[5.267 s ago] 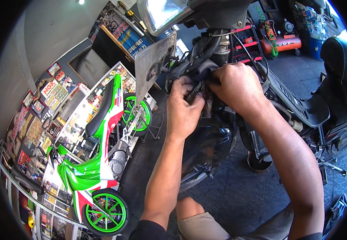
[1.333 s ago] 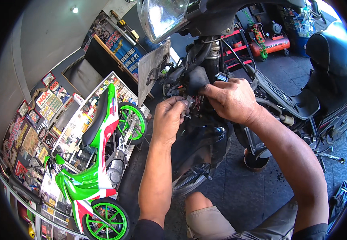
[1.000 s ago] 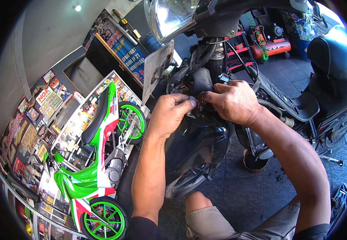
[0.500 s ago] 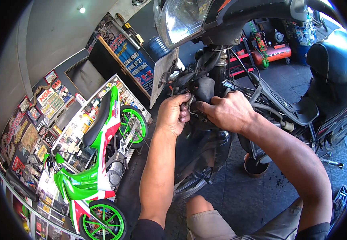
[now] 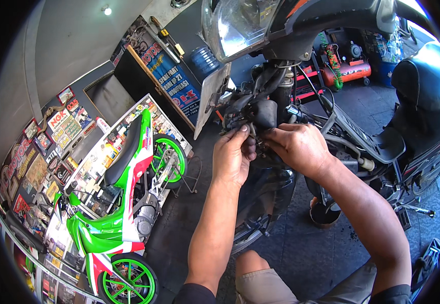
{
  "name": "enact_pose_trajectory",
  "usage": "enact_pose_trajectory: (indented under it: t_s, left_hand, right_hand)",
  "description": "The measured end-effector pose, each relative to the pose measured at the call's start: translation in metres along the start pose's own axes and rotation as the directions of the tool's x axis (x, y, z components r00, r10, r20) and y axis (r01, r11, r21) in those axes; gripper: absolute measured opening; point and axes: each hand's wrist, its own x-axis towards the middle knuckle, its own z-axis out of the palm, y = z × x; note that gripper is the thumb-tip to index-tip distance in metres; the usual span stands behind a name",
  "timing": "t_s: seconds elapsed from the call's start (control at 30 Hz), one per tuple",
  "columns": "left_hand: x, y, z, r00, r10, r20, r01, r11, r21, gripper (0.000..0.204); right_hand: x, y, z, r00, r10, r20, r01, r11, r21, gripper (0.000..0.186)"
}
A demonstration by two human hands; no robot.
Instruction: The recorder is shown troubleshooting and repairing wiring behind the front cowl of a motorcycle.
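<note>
Both hands are at the bared front of a dark scooter, its headlight unit (image 5: 237, 25) above them. My left hand (image 5: 234, 156) has its thumb pressed against curled fingers, pinching something small by the steering column. Just right of it, my right hand (image 5: 301, 148) is closed, thumb and forefinger together, close to the left fingertips. What either hand holds is hidden by the fingers. Directly above the fingertips is a rounded black part (image 5: 264, 114), with dark wiring (image 5: 248, 96) around it. Below the hands is the black front fender (image 5: 265, 191).
A license plate (image 5: 211, 101) juts out left of the wiring. A green, white and red motorcycle (image 5: 111, 228) stands at left beside a glass display case (image 5: 151, 109). A bowl (image 5: 324, 215) sits on the floor under the scooter. A red air compressor (image 5: 349, 72) is behind.
Both hands have shifted slightly right and down in the picture, as the view also moved a little. A thin metal piece visible between them before is now mostly covered by fingers.
</note>
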Motion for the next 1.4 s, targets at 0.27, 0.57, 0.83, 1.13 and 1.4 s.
enact_pose_trajectory:
  t_s: [0.27, 0.57, 0.83, 1.13, 1.4]
  left_hand:
    - [-0.003, -0.015, 0.003, 0.993, 0.121, -0.004, -0.120, 0.987, -0.109, 0.011]
    - [-0.001, -0.018, 0.001, 0.991, 0.136, 0.007, -0.133, 0.979, -0.156, 0.013]
    - [-0.001, -0.030, 0.006, 0.980, 0.197, -0.023, -0.197, 0.954, -0.226, 0.015]
    - [-0.003, -0.033, 0.010, 0.969, 0.238, -0.065, -0.246, 0.946, -0.213, 0.017]
    - [-0.004, -0.035, 0.011, 0.975, 0.215, -0.057, -0.222, 0.953, -0.205, 0.014]
  right_hand:
    - [0.002, 0.006, -0.006, 0.997, -0.054, 0.055, 0.053, 0.998, 0.025, 0.025]
    - [0.001, 0.005, -0.003, 0.999, -0.006, 0.045, 0.003, 0.997, 0.073, 0.018]
    - [0.000, 0.001, 0.002, 0.999, 0.049, -0.022, -0.048, 0.998, 0.040, 0.022]
    - [0.000, 0.001, 0.003, 0.998, 0.051, -0.043, -0.049, 0.998, 0.038, 0.021]
    - [-0.001, -0.002, 0.005, 0.995, 0.034, -0.098, -0.032, 0.999, 0.016, 0.021]
